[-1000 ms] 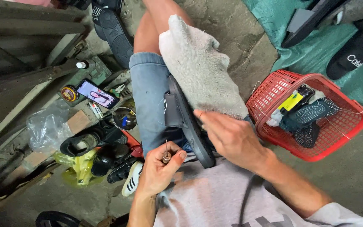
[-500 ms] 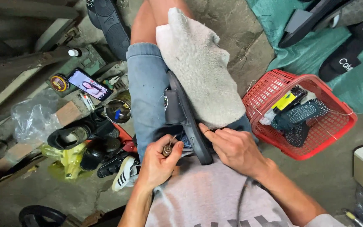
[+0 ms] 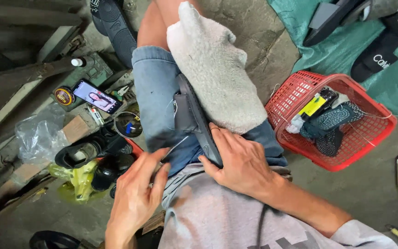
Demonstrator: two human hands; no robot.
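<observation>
A black sandal (image 3: 190, 115) lies edge-up on my lap, against blue denim shorts (image 3: 155, 92). My right hand (image 3: 240, 161) grips its near end, fingers flat on the sole and thumb under the edge. My left hand (image 3: 139, 193) pinches a thin metal awl (image 3: 177, 146) whose tip points at the sandal's side. A grey towel (image 3: 213, 69) is draped over my right thigh, right beside the sandal.
A red plastic basket (image 3: 346, 159) with a dark shoe and a yellow-black item stands on the right. On the left lie a lit phone (image 3: 96, 97), a round tin (image 3: 64, 96), a clear plastic bag (image 3: 35, 136) and black shoes (image 3: 84, 154). A green tarp (image 3: 342, 46) covers the far right.
My left hand has dropped lower and toward me, drawing the awl back from the sandal. My right hand has slid further over the sandal's near end.
</observation>
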